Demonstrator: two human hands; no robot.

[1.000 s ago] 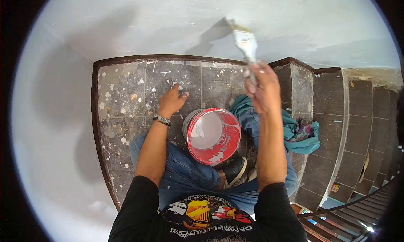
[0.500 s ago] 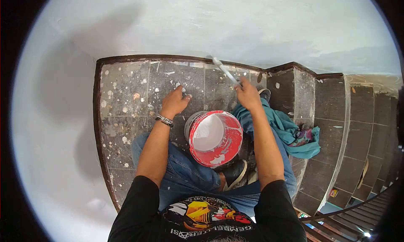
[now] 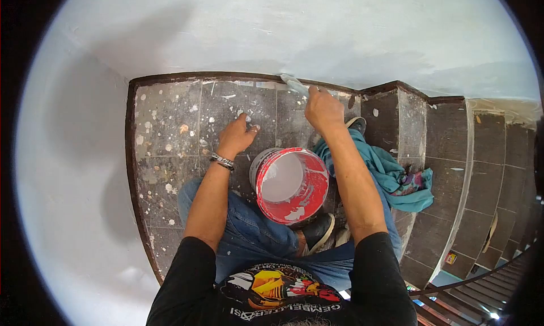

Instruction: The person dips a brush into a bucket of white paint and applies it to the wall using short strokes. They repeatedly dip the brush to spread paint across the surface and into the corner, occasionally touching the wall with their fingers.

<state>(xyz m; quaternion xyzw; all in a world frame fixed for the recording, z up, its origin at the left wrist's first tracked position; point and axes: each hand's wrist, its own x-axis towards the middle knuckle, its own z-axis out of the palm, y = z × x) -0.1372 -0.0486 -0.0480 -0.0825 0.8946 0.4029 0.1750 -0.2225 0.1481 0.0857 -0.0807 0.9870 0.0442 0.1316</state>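
My right hand [image 3: 325, 110] is closed around a paintbrush [image 3: 296, 86] smeared with white paint. The brush's head lies at the foot of the white wall [image 3: 317, 31], by the dark brown skirting [image 3: 226, 75]. Over the speckled tiles, my left hand [image 3: 237, 137] holds nothing visible; its thumb and forefinger are apart. Between my arms stands a red-rimmed paint bucket [image 3: 313, 198], tilted toward me in view, with pale paint [image 3: 281, 177] inside.
Dark floor tiles [image 3: 164, 122] carry many paint spots. A teal cloth [image 3: 391, 178] lies over my leg at the right. Beyond it, tiled steps [image 3: 442, 184] lead down, with a dark railing [image 3: 476, 292] at the lower right. My shoe [image 3: 317, 233] is beside the bucket.
My right hand has moved left and slightly up, bringing the brush flatter and closer to the wall's base. My left hand and the bucket stay nearly in place.
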